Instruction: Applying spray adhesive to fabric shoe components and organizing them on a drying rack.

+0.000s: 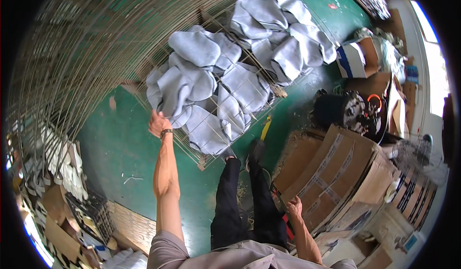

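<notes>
My left hand (159, 124) is at the left rim of a wire basket (189, 149), beside grey cut pieces of soft sheet material. Its fingers are curled closed, and what they grip, if anything, is hidden. Several rounded grey pieces (194, 48) with dark edges lie loosely piled in the basket. A second pile of grey pieces (288, 53) sits just beyond, to the right. My right hand (295, 207) hangs near a large cardboard box, holding nothing, with its fingers loosely bent and apart.
Tall wire mesh (62, 77) curves along the left. The cardboard box (331, 163) stands at my right, with a dark bin (331, 110) behind it. A yellow strip (265, 127) marks the green floor (110, 149). A black crate (91, 211) is at lower left.
</notes>
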`<state>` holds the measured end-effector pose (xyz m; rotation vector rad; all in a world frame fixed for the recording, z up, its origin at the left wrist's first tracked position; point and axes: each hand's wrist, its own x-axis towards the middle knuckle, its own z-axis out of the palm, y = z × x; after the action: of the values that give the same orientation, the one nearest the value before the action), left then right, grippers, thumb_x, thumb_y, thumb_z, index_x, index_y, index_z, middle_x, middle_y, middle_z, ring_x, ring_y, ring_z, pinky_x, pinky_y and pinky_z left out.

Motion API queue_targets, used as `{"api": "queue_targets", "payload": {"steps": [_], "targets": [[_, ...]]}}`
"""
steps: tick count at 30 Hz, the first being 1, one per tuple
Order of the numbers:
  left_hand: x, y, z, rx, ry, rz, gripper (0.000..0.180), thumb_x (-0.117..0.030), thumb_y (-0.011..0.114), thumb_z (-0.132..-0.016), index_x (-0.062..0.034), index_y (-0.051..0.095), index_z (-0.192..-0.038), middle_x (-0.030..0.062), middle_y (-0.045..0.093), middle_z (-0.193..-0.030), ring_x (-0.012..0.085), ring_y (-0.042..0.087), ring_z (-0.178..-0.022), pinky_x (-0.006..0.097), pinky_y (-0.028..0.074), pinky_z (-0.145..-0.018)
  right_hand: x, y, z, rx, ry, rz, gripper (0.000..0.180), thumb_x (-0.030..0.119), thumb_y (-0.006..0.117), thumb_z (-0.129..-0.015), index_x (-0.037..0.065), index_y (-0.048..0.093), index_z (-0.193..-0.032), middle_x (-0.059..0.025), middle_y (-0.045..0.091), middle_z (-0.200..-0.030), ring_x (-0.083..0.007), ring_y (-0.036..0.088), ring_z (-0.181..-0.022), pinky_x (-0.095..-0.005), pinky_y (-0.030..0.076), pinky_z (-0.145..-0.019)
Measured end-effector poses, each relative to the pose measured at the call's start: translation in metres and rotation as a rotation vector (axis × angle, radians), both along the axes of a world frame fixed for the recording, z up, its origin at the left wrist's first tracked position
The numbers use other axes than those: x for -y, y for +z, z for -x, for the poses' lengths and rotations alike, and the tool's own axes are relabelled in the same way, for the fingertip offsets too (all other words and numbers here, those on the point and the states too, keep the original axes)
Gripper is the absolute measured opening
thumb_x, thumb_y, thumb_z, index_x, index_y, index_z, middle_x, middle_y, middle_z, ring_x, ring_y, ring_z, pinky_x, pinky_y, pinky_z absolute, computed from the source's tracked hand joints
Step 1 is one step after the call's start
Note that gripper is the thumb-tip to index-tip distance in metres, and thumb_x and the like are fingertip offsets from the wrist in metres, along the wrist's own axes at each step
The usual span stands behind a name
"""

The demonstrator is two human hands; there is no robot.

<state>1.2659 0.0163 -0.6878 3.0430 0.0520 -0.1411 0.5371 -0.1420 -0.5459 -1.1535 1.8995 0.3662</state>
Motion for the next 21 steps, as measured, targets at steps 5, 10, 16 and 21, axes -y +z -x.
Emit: {"api": "queue_targets", "payload": {"steps": [5,10,16,21], "targets": [[-0.005,-0.004,-0.001,-0.169,0.403,0.15,0.044,-0.036,0.044,-0.106,-0.0182,0.05,-0.146,0.0169,0.068,-0.127,0.0404,0.066,-0.115,0.053,0.048,-0.098,-0.062,0.026,-0.01,0.189,-0.186,-0.057,0.071,0.014,0.07,-0.086,-0.001,0.042,-0.149,-0.0193,0.065,-0.124,-0.0249,0.068,-0.093,-0.0358,0.058,-0.072],[-0.009,-0.036,0.013,-0.069,0.704,0.3,0.055,-0.032,0.049,-0.1,-0.0102,0.043,-0.15,0.0222,0.06,-0.139,0.0415,0.06,-0.125,0.052,0.046,-0.107,-0.093,0.036,-0.046,0.278,-0.201,-0.148,0.066,0.013,0.068,-0.088,-0.001,0.045,-0.149,-0.0197,0.063,-0.131,-0.0257,0.067,-0.105,-0.0361,0.057,-0.08],[-0.041,-0.058,-0.025,0.134,0.828,0.501,0.055,-0.021,0.056,-0.094,-0.0088,0.045,-0.147,0.0221,0.062,-0.134,0.0395,0.063,-0.119,0.052,0.051,-0.101,-0.127,0.028,-0.061,0.5,-0.252,-0.22,0.059,0.013,0.065,-0.091,-0.003,0.048,-0.146,-0.0188,0.063,-0.132,-0.026,0.067,-0.108,-0.037,0.058,-0.083],[-0.01,-0.094,0.082,0.203,0.75,0.386,0.046,-0.022,0.059,-0.097,-0.0049,0.052,-0.14,0.019,0.064,-0.131,0.0338,0.067,-0.109,0.046,0.055,-0.092,-0.153,0.032,0.015,0.343,-0.316,-0.165,0.062,0.019,0.065,-0.091,-0.006,0.047,-0.145,-0.0155,0.065,-0.127,-0.0247,0.067,-0.106,-0.0372,0.057,-0.083]]}}
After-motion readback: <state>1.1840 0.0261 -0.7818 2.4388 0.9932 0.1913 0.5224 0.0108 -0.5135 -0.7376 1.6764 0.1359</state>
